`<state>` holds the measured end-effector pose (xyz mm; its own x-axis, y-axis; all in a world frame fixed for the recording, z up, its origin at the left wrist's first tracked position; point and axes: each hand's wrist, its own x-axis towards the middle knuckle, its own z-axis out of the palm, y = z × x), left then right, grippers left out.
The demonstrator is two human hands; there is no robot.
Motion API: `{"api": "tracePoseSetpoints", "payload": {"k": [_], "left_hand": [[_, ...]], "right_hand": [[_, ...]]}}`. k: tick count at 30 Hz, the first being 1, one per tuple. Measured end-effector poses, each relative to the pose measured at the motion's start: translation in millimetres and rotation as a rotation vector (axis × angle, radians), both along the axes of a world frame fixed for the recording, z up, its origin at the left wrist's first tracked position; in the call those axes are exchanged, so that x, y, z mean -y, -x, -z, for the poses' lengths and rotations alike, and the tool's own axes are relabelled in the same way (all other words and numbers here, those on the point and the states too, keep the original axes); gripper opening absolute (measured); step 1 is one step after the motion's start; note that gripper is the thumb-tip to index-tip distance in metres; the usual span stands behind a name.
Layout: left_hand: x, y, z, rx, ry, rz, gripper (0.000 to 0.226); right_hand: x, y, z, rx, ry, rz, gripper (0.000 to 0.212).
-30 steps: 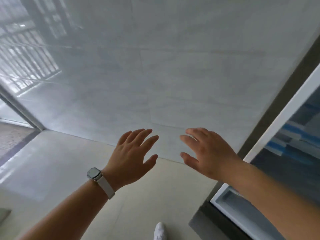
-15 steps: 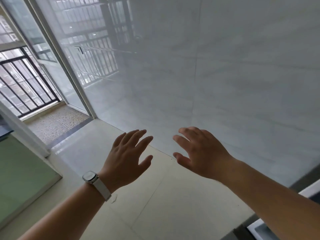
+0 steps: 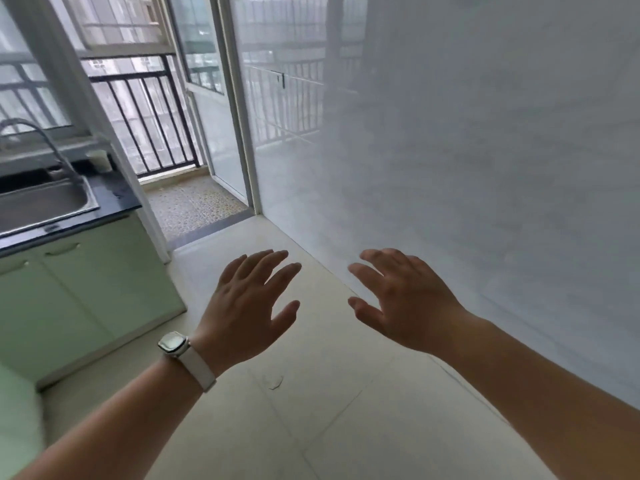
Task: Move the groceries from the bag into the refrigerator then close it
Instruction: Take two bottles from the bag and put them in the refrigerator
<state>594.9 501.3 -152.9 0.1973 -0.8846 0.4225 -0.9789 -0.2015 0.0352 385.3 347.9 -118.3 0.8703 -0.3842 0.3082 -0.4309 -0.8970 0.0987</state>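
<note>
My left hand (image 3: 247,308), with a white watch on its wrist, hangs in the air in front of me, fingers spread and holding nothing. My right hand (image 3: 405,299) floats beside it at the same height, fingers also spread and empty. Both hover over the pale tiled floor (image 3: 311,410). Neither the bag, the groceries nor the refrigerator is in view.
A glossy white tiled wall (image 3: 467,150) runs along the right. Pale green cabinets (image 3: 79,292) with a dark counter and a steel sink (image 3: 41,202) with a tap stand at the left. Beyond, an open doorway (image 3: 197,202) leads to a balcony with black railings.
The view has swung left: the refrigerator's edge at the right has left the frame, and the cabinets, sink and balcony door have come in. Both hands keep the same spread pose.
</note>
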Motion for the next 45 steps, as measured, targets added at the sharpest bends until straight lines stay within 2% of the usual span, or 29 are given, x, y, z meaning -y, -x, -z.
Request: {"api": "tracePoseSetpoints", "payload": {"k": [10, 15, 23, 32, 40, 45], "left_hand": [[-139, -132, 23, -0.083, 0.018, -0.308, 0.054], [-195, -162, 35, -0.132, -0.02, -0.438, 0.054], [-237, -190, 53, -0.161, -0.039, -0.637, 0.052], [-228, -251, 52, -0.147, -0.094, -0.864, 0.054], [-166, -318, 33, -0.097, -0.128, -0.93, 0.053], [-160, -330, 30, -0.099, -0.136, -1.015, 0.052]], "right_hand": [[-78, -192, 11, -0.063, -0.04, -0.282, 0.054], [-114, -255, 15, -0.122, -0.061, -0.411, 0.056], [-138, -343, 21, -0.151, -0.095, -0.592, 0.057], [-113, -449, 32, -0.156, -0.142, -0.777, 0.056], [-60, -535, 20, -0.204, -0.172, -0.9, 0.06], [-55, -576, 26, -0.219, -0.187, -0.994, 0.061]]}}
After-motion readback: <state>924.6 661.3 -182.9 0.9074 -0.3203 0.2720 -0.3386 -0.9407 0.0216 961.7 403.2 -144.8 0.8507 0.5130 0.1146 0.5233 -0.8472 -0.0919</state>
